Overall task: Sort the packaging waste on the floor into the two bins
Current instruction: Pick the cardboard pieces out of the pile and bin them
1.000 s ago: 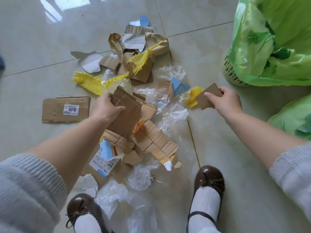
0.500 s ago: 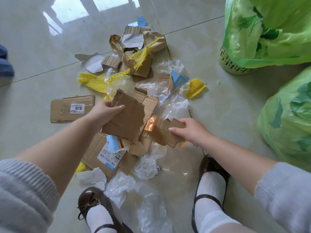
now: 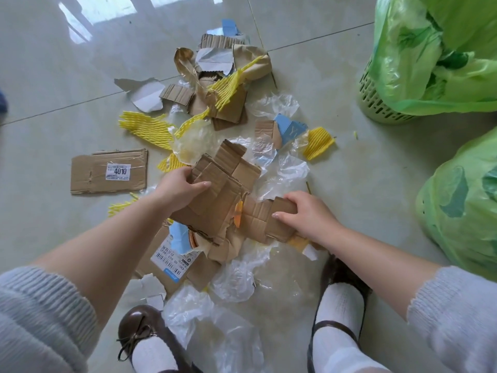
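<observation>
Left hand grips cardboard stack — right hand clutches cardboard strip.

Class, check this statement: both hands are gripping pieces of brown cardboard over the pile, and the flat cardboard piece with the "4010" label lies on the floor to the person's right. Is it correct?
Not quite. In the head view the left hand and right hand do each grip brown cardboard, but the "4010" piece lies on the floor to the person's left, not the right.
</observation>
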`<state>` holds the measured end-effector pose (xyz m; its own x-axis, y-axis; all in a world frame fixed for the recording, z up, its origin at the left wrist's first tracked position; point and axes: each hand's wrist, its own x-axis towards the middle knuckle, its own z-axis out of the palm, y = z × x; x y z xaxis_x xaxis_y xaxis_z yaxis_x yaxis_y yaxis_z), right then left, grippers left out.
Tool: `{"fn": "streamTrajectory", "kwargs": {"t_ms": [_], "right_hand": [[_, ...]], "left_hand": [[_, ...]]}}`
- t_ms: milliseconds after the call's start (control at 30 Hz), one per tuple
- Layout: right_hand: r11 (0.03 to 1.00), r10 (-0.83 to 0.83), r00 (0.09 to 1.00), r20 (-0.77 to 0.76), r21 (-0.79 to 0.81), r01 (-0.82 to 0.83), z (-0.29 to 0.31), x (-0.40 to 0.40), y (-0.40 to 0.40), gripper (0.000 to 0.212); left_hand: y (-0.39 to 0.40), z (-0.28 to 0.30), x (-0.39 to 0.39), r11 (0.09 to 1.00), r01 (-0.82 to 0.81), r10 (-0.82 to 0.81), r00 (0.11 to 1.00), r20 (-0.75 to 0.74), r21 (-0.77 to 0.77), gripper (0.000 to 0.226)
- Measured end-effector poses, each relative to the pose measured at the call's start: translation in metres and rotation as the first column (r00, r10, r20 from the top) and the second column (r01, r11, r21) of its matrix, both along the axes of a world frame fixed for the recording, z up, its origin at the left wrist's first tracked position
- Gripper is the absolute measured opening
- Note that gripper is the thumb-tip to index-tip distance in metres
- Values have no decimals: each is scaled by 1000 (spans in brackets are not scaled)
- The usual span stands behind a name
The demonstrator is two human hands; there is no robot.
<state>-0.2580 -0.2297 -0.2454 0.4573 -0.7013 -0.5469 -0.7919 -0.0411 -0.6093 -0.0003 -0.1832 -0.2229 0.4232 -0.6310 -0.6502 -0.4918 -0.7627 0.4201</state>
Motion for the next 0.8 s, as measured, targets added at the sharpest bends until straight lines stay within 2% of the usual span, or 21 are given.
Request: {"fn": "streamTrajectory", "kwargs": {"t_ms": [100, 200, 300, 467, 567, 600, 667, 733, 800], "right_hand": [[988, -143, 987, 75, 62, 138, 3, -3, -1, 21], [945, -310, 938, 154, 161, 285, 6, -3, 1, 28], [883, -437, 869, 230, 292, 367, 13, -2, 4, 17], [755, -627, 713, 313, 471, 457, 26, 8, 11, 5], [656, -712, 623, 322, 621, 429, 28, 18, 16, 3], [639, -714, 629, 308, 654, 405, 27, 22, 18, 6], [652, -660, 698, 279, 674, 347, 23, 33, 23, 9], [719, -542, 800, 257, 635, 283, 18, 45, 29, 6], [827, -377, 897, 230, 519, 214, 13, 56, 33, 2]], "left_hand": [[4, 6, 3, 996, -84, 81, 993, -84, -43, 33], [10, 16, 7, 961, -247, 217, 953, -212, -124, 33], [19, 27, 16, 894, -403, 332, 889, -317, -195, 32], [36, 55, 36, 810, -544, 365, 760, -537, -218, 19], [49, 69, 62, 835, -517, 329, 743, -583, -187, 18], [55, 73, 73, 859, -483, 305, 749, -589, -169, 27], [65, 82, 94, 915, -382, 242, 776, -583, -128, 58], [73, 88, 113, 958, -277, 193, 814, -549, -74, 81], [78, 90, 124, 976, -215, 168, 840, -516, -33, 83]]}}
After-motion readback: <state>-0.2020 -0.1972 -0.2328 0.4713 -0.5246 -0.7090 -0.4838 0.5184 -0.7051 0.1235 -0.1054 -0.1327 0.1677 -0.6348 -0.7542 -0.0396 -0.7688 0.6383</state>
